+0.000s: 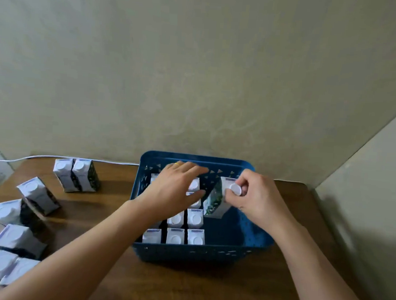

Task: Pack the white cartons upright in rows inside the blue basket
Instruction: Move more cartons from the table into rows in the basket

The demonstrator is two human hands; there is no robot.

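Observation:
The blue basket [200, 254] stands on the wooden table, with several white cartons [196, 236] upright in rows in its left part. My left hand [176, 190] lies flat on the carton tops at the back of the basket, fingers straight. My right hand [256, 202] pinches the top of one white carton [215, 203], by its round cap. That carton hangs tilted over the bare right part of the basket, beside the packed rows. The cartons under my left hand are mostly hidden.
Several loose cartons [39, 195] stand and lie on the table [110, 204] to the left of the basket. Two of them [77, 175] stand upright near the wall. A white cable [41, 157] runs along the table's back edge.

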